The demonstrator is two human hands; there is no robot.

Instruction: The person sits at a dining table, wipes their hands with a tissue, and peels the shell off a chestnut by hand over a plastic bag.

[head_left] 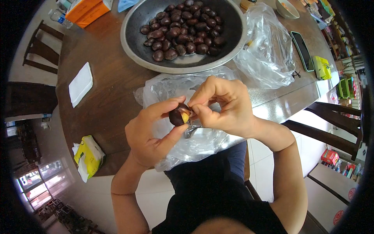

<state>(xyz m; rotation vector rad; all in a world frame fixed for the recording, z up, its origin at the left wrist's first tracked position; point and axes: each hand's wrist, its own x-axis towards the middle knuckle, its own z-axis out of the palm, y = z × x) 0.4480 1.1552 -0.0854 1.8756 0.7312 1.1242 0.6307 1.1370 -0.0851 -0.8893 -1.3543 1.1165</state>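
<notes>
My left hand [150, 134] is gripping a dark brown chestnut [180, 114] between thumb and fingers, its yellow flesh showing at a split in the shell. My right hand [222, 103] is pinching the shell's edge. I'm holding the nut above a clear plastic bag [187, 146], near a metal basin [183, 69] of chestnuts. The writing on the yellow-green tissue pack [90, 156] is coming out too small for me to read.

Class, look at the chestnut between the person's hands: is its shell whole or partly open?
Partly open: yellow flesh shows through a gap in the dark shell of the chestnut.
</notes>
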